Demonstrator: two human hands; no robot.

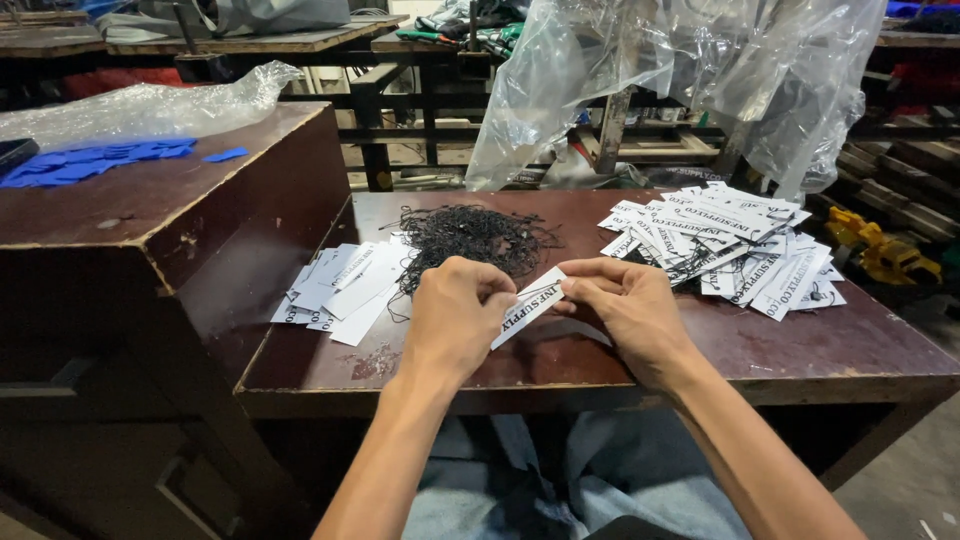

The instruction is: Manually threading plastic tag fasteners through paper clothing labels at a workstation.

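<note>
**Two hands, one white tag between them**

Two bare hands meet over the near middle of the dark brown worktop [600, 365], sharing a single white paper hang tag [530, 305] with black print. The left hand [455, 320] has its fingers curled shut around the tag's lower end; the right hand [630, 305] pinches the upper end between thumb and forefinger [585, 270], the other fingers folded beneath. The tag's long axis runs on a slant, from low by the left hand up and away toward the right hand's fingertips. Both hands touch it, so neither is nearer; the right one works the far tip, where the hole for a string would be, though that hole is hidden by the fingers.

Just beyond the hands lies a loose tangle of thin black strings [470, 238], closer to the left hand. Left of it, a small heap of plain white tags [340, 285] lies fanned near the worktop's left edge. To the right, well apart from that heap, a bigger pile of printed tags [730, 250] spreads out with black strings threaded among them.

Farther left stands a higher wooden bench [150, 210] carrying scattered blue pieces [100, 160] and crumpled clear film [150, 105]. At the back hangs a large clear plastic bag [680, 70], with dark wooden benches behind it.
</note>
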